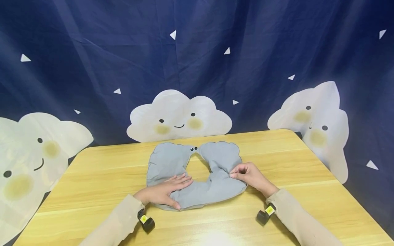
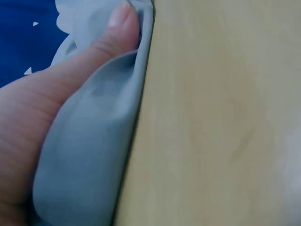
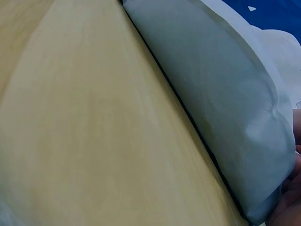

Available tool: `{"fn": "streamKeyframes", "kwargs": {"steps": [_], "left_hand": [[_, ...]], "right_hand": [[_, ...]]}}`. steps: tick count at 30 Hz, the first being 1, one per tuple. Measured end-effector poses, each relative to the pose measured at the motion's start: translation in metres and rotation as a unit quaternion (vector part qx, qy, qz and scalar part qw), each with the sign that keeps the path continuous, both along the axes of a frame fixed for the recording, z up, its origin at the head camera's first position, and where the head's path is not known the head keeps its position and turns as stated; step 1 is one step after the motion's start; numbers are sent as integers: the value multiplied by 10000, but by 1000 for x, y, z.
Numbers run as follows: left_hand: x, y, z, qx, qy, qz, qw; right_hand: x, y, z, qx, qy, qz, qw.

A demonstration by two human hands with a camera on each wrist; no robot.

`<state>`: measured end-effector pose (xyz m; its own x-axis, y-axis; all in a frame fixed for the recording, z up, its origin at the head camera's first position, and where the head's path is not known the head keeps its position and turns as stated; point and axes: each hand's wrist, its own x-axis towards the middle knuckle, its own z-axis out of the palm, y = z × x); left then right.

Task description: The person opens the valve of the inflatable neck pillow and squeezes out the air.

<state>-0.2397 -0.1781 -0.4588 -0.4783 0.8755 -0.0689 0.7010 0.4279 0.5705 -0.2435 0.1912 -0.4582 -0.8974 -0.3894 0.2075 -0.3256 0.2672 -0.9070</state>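
Observation:
A grey inflatable neck pillow [image 1: 197, 196] lies puffed up on the table, its two ends meeting at the far side by a pair of dark snap buttons [image 1: 194, 149]. My left hand [image 1: 166, 190] rests on its near left part with fingers spread straight and the thumb by the front edge. In the left wrist view the thumb [image 2: 117, 33] presses into the grey fabric [image 2: 89, 155]. At the pillow's right side my right hand [image 1: 250, 176] pinches the fabric between thumb and forefinger, making creases. Only a sliver of that hand [image 3: 289, 202] shows in the right wrist view, behind the bulging pillow.
The wood-grain table [image 1: 107, 171] extends around the pillow on all sides. Behind it hangs a dark blue curtain [image 1: 203, 68] printed with white clouds and triangles. Each wrist carries a small black camera [image 1: 147, 223] on a strap.

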Motion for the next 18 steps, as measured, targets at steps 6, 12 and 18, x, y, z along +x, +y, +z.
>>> {"fn": "streamKeyframes", "kwargs": {"steps": [6,12,18], "left_hand": [[0,0,-3,419,-195,279,9985],[1,0,-1,493,-233,530,9971],[1,-1,-2,566,-211,507,9969]], "right_hand": [[0,0,0,14,6,13,10000],[-1,0,-2,40,-38,6,10000],[-2,0,-5,25,-52,-54,10000]]}}
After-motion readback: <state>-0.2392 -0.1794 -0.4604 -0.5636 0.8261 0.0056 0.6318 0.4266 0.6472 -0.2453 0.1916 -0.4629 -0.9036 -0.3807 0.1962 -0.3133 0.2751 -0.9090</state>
